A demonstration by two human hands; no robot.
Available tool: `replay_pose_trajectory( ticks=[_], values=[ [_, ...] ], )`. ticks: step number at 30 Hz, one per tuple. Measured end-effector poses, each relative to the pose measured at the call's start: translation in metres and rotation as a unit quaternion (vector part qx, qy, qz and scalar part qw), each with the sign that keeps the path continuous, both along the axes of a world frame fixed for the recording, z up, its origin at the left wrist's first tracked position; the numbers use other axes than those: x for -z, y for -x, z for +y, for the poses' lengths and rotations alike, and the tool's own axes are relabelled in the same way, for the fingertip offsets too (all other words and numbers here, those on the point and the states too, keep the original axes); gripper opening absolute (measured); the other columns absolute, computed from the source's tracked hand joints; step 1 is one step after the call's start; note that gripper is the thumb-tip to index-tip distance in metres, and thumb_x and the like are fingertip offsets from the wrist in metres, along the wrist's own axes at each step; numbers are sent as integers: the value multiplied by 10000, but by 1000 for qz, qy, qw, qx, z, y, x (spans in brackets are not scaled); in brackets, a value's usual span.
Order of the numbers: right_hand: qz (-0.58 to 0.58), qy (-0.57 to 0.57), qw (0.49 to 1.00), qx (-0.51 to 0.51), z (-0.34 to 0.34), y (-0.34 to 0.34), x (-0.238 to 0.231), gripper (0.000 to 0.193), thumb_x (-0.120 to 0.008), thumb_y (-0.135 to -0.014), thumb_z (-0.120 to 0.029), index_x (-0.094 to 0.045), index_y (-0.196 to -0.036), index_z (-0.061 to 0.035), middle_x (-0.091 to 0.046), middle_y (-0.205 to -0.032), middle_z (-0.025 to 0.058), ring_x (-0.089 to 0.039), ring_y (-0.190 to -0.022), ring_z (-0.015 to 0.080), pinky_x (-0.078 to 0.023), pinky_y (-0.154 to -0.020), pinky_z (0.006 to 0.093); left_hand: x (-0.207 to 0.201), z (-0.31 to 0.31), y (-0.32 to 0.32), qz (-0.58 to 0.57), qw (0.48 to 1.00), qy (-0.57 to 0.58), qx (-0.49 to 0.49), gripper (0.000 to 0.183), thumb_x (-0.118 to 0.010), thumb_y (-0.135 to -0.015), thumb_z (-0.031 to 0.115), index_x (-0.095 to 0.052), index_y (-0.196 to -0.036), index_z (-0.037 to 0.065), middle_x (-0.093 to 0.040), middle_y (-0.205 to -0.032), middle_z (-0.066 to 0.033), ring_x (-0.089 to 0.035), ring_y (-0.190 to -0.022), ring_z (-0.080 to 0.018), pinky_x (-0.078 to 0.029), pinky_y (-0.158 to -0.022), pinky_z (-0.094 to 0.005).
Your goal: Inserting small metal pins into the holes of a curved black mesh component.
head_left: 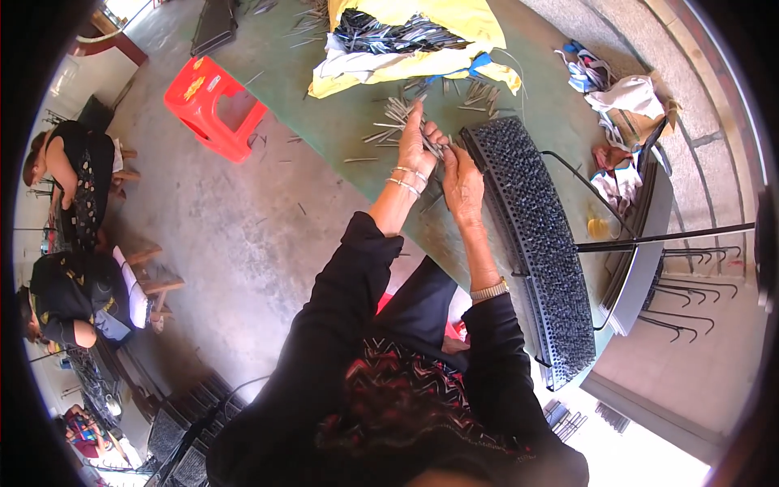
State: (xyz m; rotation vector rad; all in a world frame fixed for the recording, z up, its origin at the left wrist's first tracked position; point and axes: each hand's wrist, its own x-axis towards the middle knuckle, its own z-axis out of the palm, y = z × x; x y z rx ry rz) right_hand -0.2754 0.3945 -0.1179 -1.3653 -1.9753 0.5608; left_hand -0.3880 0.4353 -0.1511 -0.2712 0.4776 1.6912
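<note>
My left hand (416, 151) is closed round a loose bundle of thin grey strips (397, 111), which fan out past the thumb. Its fingertips meet my right hand (464, 185), whose thumb and fingers are pinched together at the ends of some strips. Just right of my hands lies a long black rack (542, 243), densely filled with small dark upright pieces. Beyond them, a yellow sack (410, 71) lies opened, with a heap of dark and shiny strips (398, 34) in it. More loose strips (480, 96) are scattered on the green tabletop (324, 130).
A red plastic stool (213, 105) stands to the left of the table. Cloths and gloves (621, 122) lie at the right. A black rod (665, 236) crosses toward the rack, near several hooked rods (690, 296). Other people (81, 178) sit bent over at the far left.
</note>
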Motion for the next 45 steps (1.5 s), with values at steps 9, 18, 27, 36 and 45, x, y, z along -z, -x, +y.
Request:
replay_pose_trajectory(
  ticks=[9,18,27,36,45],
  values=[
    [304,339,890,10,-3,-3,-5,181,-572,-949,-173,-603,-938,5,-577,-725,49,-471,-545,57,-377,-464,232,2,-10,1,18,1000,-7,-7,321,-715,-841,429,-494,-896,203,-325,-588,59,-317,-524,-101,-325,-497,-276],
    [179,212,959,59,-23,-16,-15,141,-560,-916,-96,-614,-900,34,-605,-678,76,-499,-481,92,-414,-429,253,-5,-22,-9,8,1000,14,-13,256,-670,-887,278,-498,-817,102,-493,-677,-28,-445,-569,-139,-395,-509,-272],
    [190,128,970,84,-48,-33,-51,133,-561,-922,-89,-609,-893,31,-593,-669,52,-485,-490,73,-403,-428,234,21,-36,14,38,999,-11,-1,325,-673,-875,387,-478,-762,153,-453,-603,8,-406,-515,-123,-357,-458,-294],
    [163,-23,984,73,-25,12,-16,120,-559,-903,-93,-611,-905,15,-623,-661,140,-601,-584,199,-475,-551,332,-3,-67,-42,170,982,62,55,565,-657,-770,663,-567,-703,109,-528,-647,9,-489,-551,-115,-418,-513,-271],
    [-94,-133,987,2,-55,12,-27,123,-609,-866,-148,-687,-888,-55,-650,-948,92,-617,-911,309,-486,-771,400,15,-71,-18,159,986,16,54,345,-654,-891,349,-619,-789,22,-626,-730,-59,-579,-667,-144,-474,-609,-288]
  ],
)
